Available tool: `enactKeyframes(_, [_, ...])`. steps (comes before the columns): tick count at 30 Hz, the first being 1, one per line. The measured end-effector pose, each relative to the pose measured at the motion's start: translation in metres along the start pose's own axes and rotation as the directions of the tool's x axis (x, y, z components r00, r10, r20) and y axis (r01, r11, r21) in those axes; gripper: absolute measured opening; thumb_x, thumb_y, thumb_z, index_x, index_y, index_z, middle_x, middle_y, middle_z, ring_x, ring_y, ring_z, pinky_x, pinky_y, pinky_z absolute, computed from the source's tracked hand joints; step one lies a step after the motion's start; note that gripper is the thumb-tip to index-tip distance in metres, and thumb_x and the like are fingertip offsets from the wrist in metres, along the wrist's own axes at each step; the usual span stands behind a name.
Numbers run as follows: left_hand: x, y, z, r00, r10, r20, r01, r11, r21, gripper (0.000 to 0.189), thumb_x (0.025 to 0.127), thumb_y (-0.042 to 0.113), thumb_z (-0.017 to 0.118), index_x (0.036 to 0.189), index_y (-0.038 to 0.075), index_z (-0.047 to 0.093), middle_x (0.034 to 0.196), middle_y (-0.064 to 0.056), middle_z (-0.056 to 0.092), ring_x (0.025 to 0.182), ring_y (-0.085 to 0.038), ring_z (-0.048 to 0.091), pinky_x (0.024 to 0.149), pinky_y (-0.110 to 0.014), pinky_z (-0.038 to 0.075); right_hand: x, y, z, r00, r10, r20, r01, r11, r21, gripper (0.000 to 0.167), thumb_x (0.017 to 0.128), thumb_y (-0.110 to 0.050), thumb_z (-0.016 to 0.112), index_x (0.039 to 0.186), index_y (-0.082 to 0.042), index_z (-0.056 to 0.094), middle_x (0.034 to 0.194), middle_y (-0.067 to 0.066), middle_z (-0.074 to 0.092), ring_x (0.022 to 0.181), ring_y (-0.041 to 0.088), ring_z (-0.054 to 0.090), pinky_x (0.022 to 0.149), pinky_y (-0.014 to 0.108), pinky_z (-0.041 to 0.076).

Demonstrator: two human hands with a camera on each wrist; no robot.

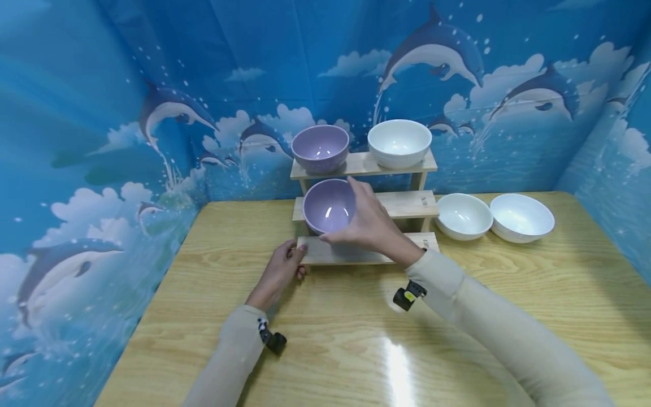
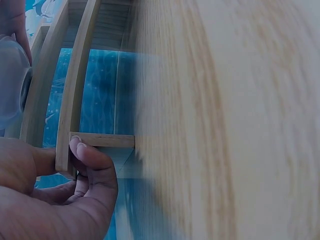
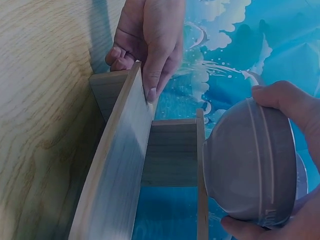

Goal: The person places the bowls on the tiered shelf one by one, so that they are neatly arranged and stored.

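Note:
My right hand (image 1: 370, 221) grips a purple bowl (image 1: 325, 209) by its right side, thumb and fingers spread around the rim. In the right wrist view the bowl (image 3: 250, 162) has its base right at the middle step's board. My left hand (image 1: 282, 264) pinches the left end of the lowest board of a three-step wooden rack (image 1: 356, 254). The left wrist view shows the thumb and curled fingers (image 2: 97, 162) around that board's end. On the top step sit another purple bowl (image 1: 320, 150) at left and a white bowl (image 1: 399, 144) at right.
Two white bowls, one (image 1: 464, 217) close beside the rack and another (image 1: 522, 218) to its right, stand on the wood-grain table (image 1: 325, 339). Behind and to the sides hangs a blue dolphin-printed curtain (image 1: 305, 56).

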State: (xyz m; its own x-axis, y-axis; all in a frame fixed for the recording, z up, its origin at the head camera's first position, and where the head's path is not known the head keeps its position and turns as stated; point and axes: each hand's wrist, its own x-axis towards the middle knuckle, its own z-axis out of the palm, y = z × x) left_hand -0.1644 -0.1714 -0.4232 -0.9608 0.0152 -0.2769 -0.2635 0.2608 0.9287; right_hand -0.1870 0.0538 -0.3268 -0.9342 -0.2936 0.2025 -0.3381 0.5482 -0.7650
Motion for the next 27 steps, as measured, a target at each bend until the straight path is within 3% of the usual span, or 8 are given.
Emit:
enactKeyframes(8, [0.002, -0.003, 0.001, 0.999, 0.033, -0.004, -0.033, 0.999, -0.028, 0.041, 0.108, 0.024, 0.051, 0.143, 0.002, 0.048, 0.089, -0.009, 0.058, 0.065, -0.013, 0.056, 0.055, -0.024, 0.050, 0.006, 0.001, 0.001, 0.999, -0.033, -0.031, 0.034, 0.999, 0.029, 0.129, 0.060, -0.038, 0.099, 0.159, -0.006, 0.024, 0.151, 0.020, 0.037, 0.129, 0.034, 0.047, 0.103, 0.055, 0.047])
enactKeyframes(27, [0.002, -0.002, -0.001, 1.000, 0.018, 0.013, -0.018, 1.000, 0.001, 0.053, 0.109, 0.030, 0.050, 0.152, 0.003, 0.038, 0.098, -0.011, 0.057, 0.070, -0.014, 0.057, 0.060, -0.026, 0.051, 0.015, 0.001, 0.005, 0.997, -0.047, -0.061, 0.052, 0.996, 0.070, 0.124, 0.059, -0.038, 0.099, 0.157, -0.008, 0.029, 0.145, 0.015, 0.043, 0.130, 0.030, 0.044, 0.104, 0.053, 0.045])
